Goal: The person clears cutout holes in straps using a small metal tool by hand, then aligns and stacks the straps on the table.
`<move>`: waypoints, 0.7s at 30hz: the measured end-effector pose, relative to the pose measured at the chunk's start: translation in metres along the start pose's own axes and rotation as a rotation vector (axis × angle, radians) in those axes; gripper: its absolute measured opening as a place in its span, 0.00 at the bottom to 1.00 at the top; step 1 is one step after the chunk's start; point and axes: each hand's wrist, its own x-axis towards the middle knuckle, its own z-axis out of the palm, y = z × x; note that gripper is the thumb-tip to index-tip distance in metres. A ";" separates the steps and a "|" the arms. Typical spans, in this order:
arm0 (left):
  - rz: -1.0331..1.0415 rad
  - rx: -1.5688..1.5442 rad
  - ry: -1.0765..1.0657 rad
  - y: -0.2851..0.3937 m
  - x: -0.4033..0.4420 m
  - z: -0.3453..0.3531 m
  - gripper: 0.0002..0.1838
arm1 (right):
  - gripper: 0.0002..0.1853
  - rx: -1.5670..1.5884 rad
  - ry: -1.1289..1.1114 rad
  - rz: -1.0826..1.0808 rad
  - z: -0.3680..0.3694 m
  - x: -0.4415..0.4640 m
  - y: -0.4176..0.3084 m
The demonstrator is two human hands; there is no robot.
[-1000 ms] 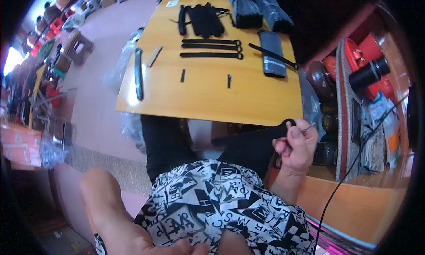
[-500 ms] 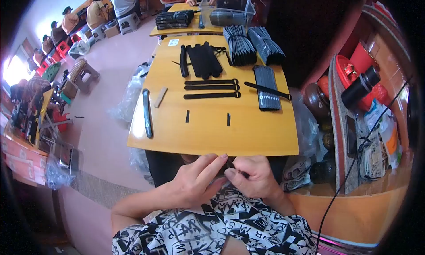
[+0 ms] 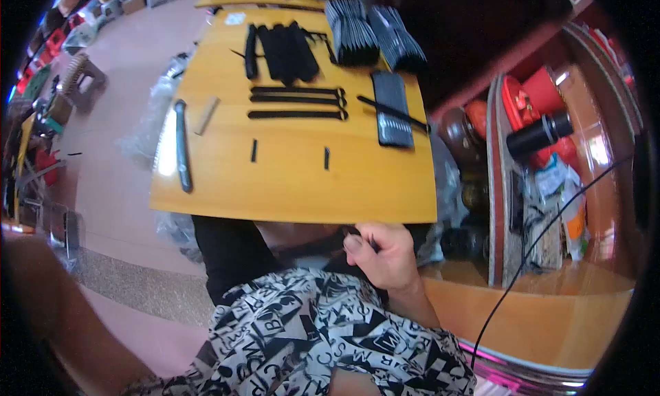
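Note:
My right hand (image 3: pixel 386 257) is closed in front of the table's near edge, thumb pressed on the fingers. A bit of black strap (image 3: pixel 372 243) shows in its grip; most of it is hidden. At the far left my left arm is raised close to the camera, and the left hand (image 3: pixel 27 279) is a dark blur with no fingers to be made out. On the yellow table (image 3: pixel 295 196) lie several black straps (image 3: pixel 295 115) with looped ends. Two short black strips (image 3: pixel 326 158) lie nearer to me. One more strap (image 3: pixel 371 104) crosses a flat bundle of straps (image 3: pixel 394 131).
Two tied bundles (image 3: pixel 352 35) and a black stack (image 3: pixel 285 56) are at the table's back. A dark curved strip (image 3: pixel 182 148) and a beige stick (image 3: pixel 206 115) lie on the left. To the right, a shelf holds a black cylinder (image 3: pixel 540 136); a cable (image 3: pixel 522 265) hangs before it.
My left hand has left the right hand and swung up to the far left. The right hand still grips the black strap. The view has tilted down, shifting the table up and left.

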 end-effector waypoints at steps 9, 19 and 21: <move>-0.571 0.863 -0.248 -0.182 -0.109 -0.037 0.30 | 0.13 0.058 -0.146 0.011 -0.012 0.023 0.015; -0.682 1.222 -0.281 -0.183 -0.130 -0.087 0.27 | 0.11 0.230 -0.270 0.079 -0.014 0.057 0.035; -0.700 1.260 -0.247 -0.174 -0.128 -0.102 0.27 | 0.10 0.155 -0.315 0.003 -0.015 0.069 0.036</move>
